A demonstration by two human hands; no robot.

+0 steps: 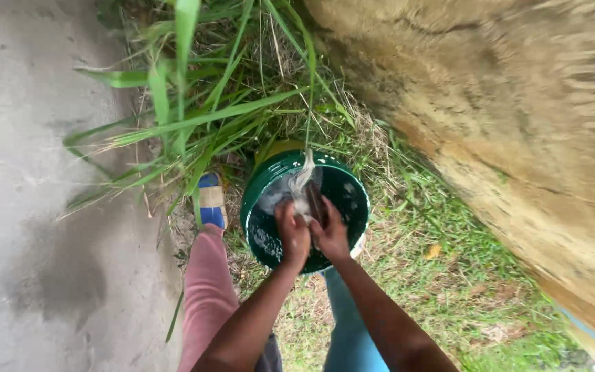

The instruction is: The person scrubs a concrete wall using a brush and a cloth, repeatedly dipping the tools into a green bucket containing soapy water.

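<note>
Both hands meet over the green bucket [264, 184], which stands on the grass beside the tall green blades [194, 117]. The left hand [293, 233] is closed in a fist around the wet pale cloth [300, 186], and the right hand [330, 231] is clamped on the same cloth just beside it. The cloth rises above the bucket's middle. Inside the bucket lies dark soapy water [270, 238]. A blue sandal [211, 201] sits just left of the bucket.

The wet grey cloth [302, 184] I'm gripping is bunched and twisted, its free end sticking up past the rim. Below it stands the green bucket [264, 180], round and upright on the grass, dark soapy water inside.
</note>
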